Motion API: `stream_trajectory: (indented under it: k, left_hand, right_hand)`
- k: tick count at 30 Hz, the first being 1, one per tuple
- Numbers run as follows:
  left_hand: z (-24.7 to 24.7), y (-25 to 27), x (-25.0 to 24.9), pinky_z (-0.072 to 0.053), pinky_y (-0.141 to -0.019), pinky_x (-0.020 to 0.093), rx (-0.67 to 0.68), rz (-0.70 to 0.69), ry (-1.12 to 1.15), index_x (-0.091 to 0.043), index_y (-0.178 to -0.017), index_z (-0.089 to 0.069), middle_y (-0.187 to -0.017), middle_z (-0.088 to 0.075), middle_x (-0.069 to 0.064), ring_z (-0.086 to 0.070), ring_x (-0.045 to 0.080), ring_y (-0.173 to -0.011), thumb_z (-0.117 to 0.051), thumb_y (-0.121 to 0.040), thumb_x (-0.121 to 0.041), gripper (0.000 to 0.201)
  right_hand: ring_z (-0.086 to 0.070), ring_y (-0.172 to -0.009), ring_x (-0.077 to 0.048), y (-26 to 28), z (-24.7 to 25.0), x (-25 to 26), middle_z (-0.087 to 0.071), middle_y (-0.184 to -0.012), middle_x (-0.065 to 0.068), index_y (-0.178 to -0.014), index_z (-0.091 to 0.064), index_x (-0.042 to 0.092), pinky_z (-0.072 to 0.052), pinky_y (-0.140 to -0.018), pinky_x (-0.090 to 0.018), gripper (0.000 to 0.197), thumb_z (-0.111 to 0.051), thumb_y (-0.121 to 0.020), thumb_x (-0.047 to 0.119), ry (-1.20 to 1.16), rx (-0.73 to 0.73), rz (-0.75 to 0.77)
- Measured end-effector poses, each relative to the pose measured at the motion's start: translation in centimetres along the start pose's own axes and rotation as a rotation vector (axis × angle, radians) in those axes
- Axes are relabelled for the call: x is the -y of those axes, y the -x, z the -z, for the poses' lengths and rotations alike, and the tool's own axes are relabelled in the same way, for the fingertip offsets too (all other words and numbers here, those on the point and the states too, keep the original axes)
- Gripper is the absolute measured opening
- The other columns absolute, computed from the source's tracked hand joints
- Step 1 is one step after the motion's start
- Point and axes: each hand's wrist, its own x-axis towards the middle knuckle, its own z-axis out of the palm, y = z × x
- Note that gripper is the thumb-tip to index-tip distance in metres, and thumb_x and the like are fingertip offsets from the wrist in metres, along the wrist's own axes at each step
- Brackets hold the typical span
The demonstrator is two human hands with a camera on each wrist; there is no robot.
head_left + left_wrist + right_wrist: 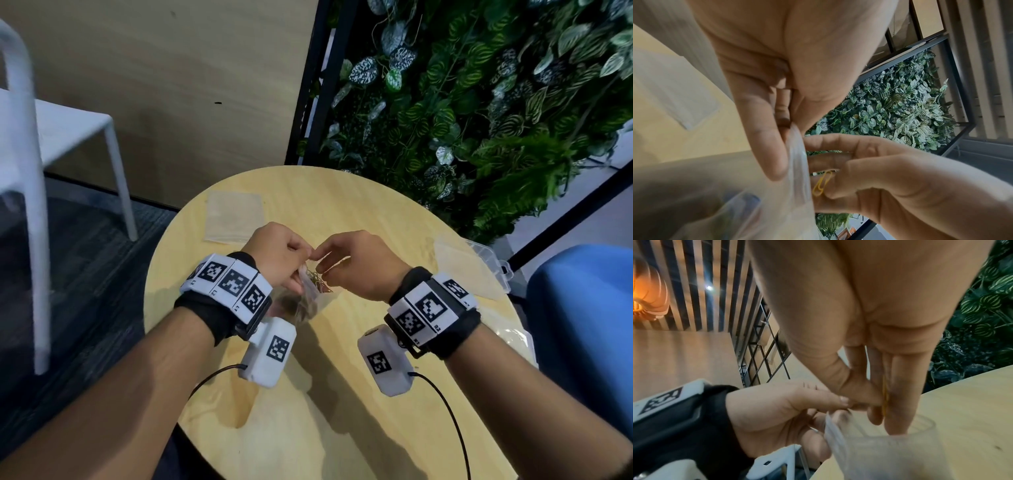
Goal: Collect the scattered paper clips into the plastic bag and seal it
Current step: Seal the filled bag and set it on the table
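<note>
Yellow paper clip (822, 182) pinched in right hand (356, 263), over left hand (279, 257)-gripped plastic bag (308, 301).

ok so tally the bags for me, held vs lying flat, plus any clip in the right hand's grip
plastic bag held by left hand: 1
flat bags lying loose: 2
yellow paper clip in right hand grip: 1
total: 4
</note>
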Motion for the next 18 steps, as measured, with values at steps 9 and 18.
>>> stream_trajectory:
  k: [9, 18]
  left_hand:
    - [1.6, 0.4, 0.2, -0.064, -0.07, 0.041, 0.108, -0.109, -0.078, -0.014, -0.093, -0.078, -0.088, -0.074, 0.009, -0.075, 0.031, -0.076, -0.057, -0.099, -0.015, 0.022]
    - [2.6, 0.7, 0.4, -0.044, -0.075, 0.012, 0.132, -0.359, -0.232, -0.023, -0.093, -0.078, -0.094, -0.069, -0.007, -0.061, 0.001, -0.084, -0.064, -0.094, -0.023, 0.014]
  right_hand:
    - [-0.071, -0.069, -0.004, 0.1, -0.4, -2.8, -0.07, -0.105, 0.006, -0.102, -0.069, 0.021, -0.056, -0.066, -0.021, 0.027, -0.067, -0.081, 0.004, -0.072, -0.174, 0.025]
    - [-0.068, -0.068, -0.02, 1.7, -4.1, -3.5, -0.069, -0.077, -0.019, -0.092, -0.071, -0.006, -0.059, -0.067, -0.029, 0.018, -0.066, -0.087, 0.011, -0.699, -0.153, 0.029]
